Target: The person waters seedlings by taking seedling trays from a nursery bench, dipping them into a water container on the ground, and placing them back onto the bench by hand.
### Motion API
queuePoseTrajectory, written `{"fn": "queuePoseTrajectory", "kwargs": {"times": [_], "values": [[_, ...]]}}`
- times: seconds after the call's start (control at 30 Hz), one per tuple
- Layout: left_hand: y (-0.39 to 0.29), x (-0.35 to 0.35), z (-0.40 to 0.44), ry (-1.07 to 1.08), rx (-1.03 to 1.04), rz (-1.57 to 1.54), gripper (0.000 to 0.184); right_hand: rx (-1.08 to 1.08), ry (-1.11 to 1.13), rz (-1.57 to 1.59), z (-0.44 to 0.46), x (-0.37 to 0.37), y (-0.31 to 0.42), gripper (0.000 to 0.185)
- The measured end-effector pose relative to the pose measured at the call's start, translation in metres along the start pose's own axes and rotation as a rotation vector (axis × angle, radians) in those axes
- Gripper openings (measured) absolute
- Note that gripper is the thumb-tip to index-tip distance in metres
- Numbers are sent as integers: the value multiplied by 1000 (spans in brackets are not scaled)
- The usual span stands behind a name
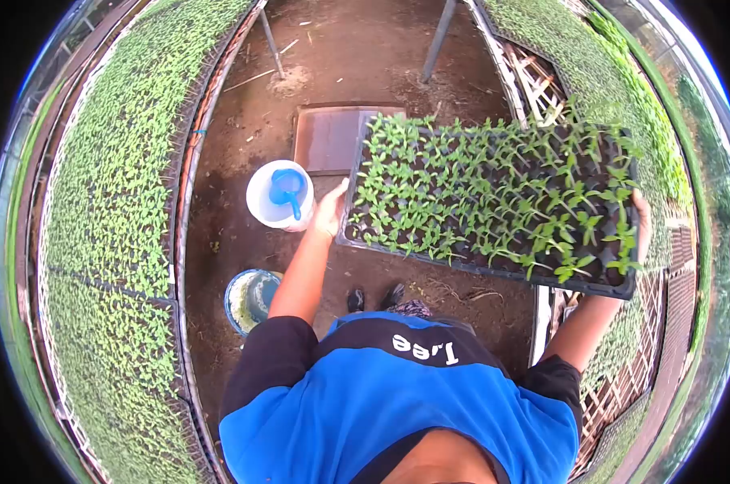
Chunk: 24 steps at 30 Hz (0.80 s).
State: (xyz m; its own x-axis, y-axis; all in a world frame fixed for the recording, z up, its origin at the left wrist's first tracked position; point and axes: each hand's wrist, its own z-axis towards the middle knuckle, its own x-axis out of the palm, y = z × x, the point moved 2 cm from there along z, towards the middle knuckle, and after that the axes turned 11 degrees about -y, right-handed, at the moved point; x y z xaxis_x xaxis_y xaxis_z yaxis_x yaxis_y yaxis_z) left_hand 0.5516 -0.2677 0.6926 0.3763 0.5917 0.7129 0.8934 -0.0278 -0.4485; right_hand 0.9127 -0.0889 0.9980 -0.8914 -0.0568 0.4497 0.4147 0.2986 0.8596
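1. There we had it: a seedling tray (574,282) held up in mid-air, in front of the body and over to the right, packed with green seedlings (494,185).
2. Both ends were covered! The left hand (329,208) gripped the near-left edge; the right hand (642,226) was closed around the right end, though we couldn't tell how its hidden fingers lay underneath.
3. As for progress, we judged the lift complete: the tray was off every surface, tilted slightly, and not yet set down. Nearly every cell we could make out carried a plant, with dark soil showing between.
4. Down below, we had bare brown soil (349,48), with a flat brown slab (324,141) partly behind the tray.
5. Over on the left stood a white bucket (257,206) with a blue dipper (286,187) inside, and nearer the body a blue tub (260,298); neither was in hand.
6. What a setting! We saw a long desk (186,202) of seedlings running down the left, another with a lattice top (536,81) along the right, metal posts (437,40) ahead, and mesh (707,242) at the far right.
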Motion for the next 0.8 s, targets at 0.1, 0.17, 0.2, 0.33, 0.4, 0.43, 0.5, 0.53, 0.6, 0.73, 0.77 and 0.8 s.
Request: {"fn": "queuePoseTrajectory", "kwargs": {"times": [0.1,0.17,0.2,0.33,0.4,0.43,0.5,0.53,0.6,0.73,0.77,0.8], "values": [[34,-17,33,-349,168,312,54,75,-48,-131,52,14,-55,19],[42,-9,40,-507,141,359,52,121,34,-208,107,6,-103,19],[47,-21,58,-555,203,494,46,172,22,-155,106,29,-121,20],[30,-46,109,-722,405,1000,35,280,74,-242,199,18,-220,7],[2,-53,134,-782,413,1129,30,300,44,-281,239,23,-267,10],[-12,-60,151,-818,407,1185,28,310,32,-303,258,30,-286,11],[-39,-83,188,-865,524,1345,25,298,58,-366,287,48,-321,15],[-57,-94,207,-870,526,1389,25,298,78,-413,310,53,-346,16],[-95,-111,248,-884,535,1441,25,258,139,-526,354,75,-390,19],[-152,-176,356,-900,606,1460,25,125,163,-768,467,95,-511,22],[-167,-190,385,-916,591,1456,24,82,139,-836,493,103,-537,22],[-182,-203,412,-933,574,1451,24,39,118,-906,509,126,-552,23]]}}
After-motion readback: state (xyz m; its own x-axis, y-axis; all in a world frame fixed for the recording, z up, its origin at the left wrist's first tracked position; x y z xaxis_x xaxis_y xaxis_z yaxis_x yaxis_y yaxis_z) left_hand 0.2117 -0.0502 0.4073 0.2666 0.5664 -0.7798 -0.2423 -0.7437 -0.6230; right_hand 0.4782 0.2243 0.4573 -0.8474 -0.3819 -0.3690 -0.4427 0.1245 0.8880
